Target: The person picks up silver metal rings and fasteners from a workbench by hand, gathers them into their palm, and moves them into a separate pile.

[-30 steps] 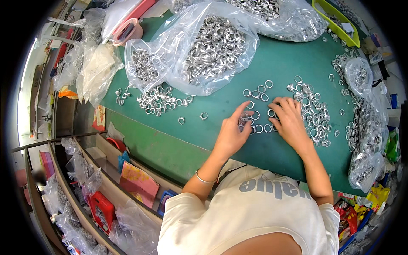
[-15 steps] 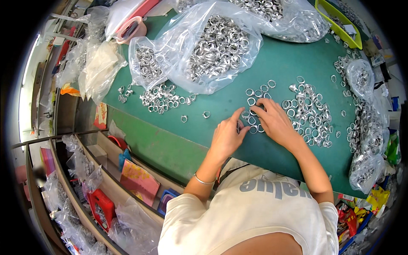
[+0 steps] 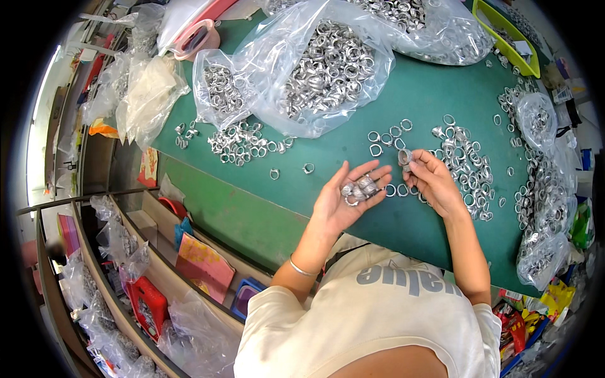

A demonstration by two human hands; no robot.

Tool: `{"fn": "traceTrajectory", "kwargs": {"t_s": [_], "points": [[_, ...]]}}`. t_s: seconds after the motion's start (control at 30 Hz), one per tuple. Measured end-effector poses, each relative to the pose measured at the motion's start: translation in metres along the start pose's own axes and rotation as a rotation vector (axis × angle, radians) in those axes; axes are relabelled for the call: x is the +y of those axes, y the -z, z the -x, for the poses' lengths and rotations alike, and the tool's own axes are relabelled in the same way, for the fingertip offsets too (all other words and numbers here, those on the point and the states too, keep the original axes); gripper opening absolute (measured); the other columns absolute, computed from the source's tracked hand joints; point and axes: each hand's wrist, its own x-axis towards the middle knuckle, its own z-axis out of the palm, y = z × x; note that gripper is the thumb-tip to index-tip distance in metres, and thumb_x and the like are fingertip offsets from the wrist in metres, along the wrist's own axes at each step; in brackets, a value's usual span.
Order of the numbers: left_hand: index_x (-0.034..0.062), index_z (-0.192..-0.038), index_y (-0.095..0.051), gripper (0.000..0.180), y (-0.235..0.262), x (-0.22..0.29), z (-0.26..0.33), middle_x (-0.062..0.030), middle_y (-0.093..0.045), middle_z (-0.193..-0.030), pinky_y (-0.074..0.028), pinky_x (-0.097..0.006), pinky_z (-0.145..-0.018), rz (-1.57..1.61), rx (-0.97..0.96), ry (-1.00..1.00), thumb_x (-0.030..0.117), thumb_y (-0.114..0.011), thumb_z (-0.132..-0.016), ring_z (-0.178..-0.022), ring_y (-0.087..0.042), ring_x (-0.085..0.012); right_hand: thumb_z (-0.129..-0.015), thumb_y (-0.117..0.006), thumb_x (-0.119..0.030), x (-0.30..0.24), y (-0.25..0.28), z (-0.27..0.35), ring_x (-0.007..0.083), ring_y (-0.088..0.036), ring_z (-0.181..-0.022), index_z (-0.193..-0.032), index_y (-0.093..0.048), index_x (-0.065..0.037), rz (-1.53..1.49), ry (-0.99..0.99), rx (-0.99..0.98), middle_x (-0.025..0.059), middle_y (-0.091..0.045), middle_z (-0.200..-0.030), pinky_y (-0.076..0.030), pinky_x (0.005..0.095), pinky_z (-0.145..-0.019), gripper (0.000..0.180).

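Left hand (image 3: 346, 198) lies palm up, fingers spread, cupping a few metal rings (image 3: 359, 188) over the green table (image 3: 435, 94). Right hand (image 3: 435, 183), just right, pinches one ring (image 3: 404, 157); loose rings (image 3: 463, 164) lie further right.

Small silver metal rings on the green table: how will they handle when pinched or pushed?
The small silver metal rings look rigid and shiny, so probably slippery to pinch. Round shape suggests they may roll if set on edge. Several sit in the left hand, so each seems light; the right hand pinches one.
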Motion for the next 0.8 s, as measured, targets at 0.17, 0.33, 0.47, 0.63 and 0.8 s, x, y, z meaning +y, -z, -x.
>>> {"fn": "traceTrajectory", "kwargs": {"t_s": [0.17, 0.33, 0.47, 0.63, 0.8], "points": [[-0.0043, -0.131, -0.032, 0.050, -0.003, -0.016, -0.008, -0.0236, -0.031, -0.136, -0.028, -0.049, -0.104, 0.142, 0.005, 0.037, 0.032, -0.027, -0.096, -0.127, -0.031, -0.0377, -0.089, -0.052, -0.013, -0.001, 0.005, 0.004, 0.0088, -0.052, -0.077, -0.096, -0.053, -0.003, -0.043, -0.010, 0.007, 0.0023, -0.055, -0.088, -0.041, 0.0222, -0.064, 0.012], [-0.0049, -0.123, -0.041, 0.049, -0.002, -0.024, -0.011, -0.0212, -0.048, -0.122, -0.036, -0.047, -0.099, 0.086, -0.006, 0.138, 0.034, -0.033, -0.094, -0.115, -0.046, -0.0319, -0.084, -0.058, -0.009, -0.008, -0.016, 0.023, 0.0152, -0.054, -0.079, -0.093, -0.054, -0.002, 0.482, 0.354, -0.058, 0.0056, -0.054, -0.098, -0.043, 0.0259, -0.070, 0.012], [0.0033, -0.099, -0.056, 0.030, 0.002, -0.036, -0.011, -0.0100, -0.060, -0.093, -0.050, -0.039, -0.080, 0.068, -0.017, 0.158, 0.031, -0.048, -0.090, -0.088, -0.060, -0.0222, -0.076, -0.058, -0.001, -0.031, -0.045, 0.040, 0.0224, -0.055, -0.086, -0.090, -0.056, -0.001, 1.113, 0.594, -0.269, 0.0075, -0.053, -0.100, -0.044, 0.0338, -0.077, 0.015], [0.0045, -0.109, -0.054, 0.032, 0.018, -0.053, -0.007, -0.0131, -0.059, -0.105, -0.052, -0.038, -0.080, 0.069, -0.002, 0.225, 0.030, -0.048, -0.091, -0.097, -0.058, -0.0239, -0.074, -0.058, 0.002, -0.044, -0.020, 0.032, 0.0226, -0.055, -0.088, -0.087, -0.060, -0.001, 0.866, 0.573, 0.096, 0.0078, -0.057, -0.099, -0.043, 0.0328, -0.080, 0.013], [0.0037, -0.119, -0.049, 0.038, -0.011, -0.065, 0.004, -0.0150, -0.055, -0.114, -0.048, -0.041, -0.087, -0.023, 0.159, 0.352, 0.030, -0.046, -0.091, -0.104, -0.056, -0.0271, -0.073, -0.061, 0.000, -0.033, 0.003, 0.001, 0.0279, -0.052, -0.095, -0.092, -0.059, -0.003, 1.044, 0.578, 0.302, 0.0106, -0.055, -0.101, -0.042, 0.0353, -0.082, 0.020]]}}
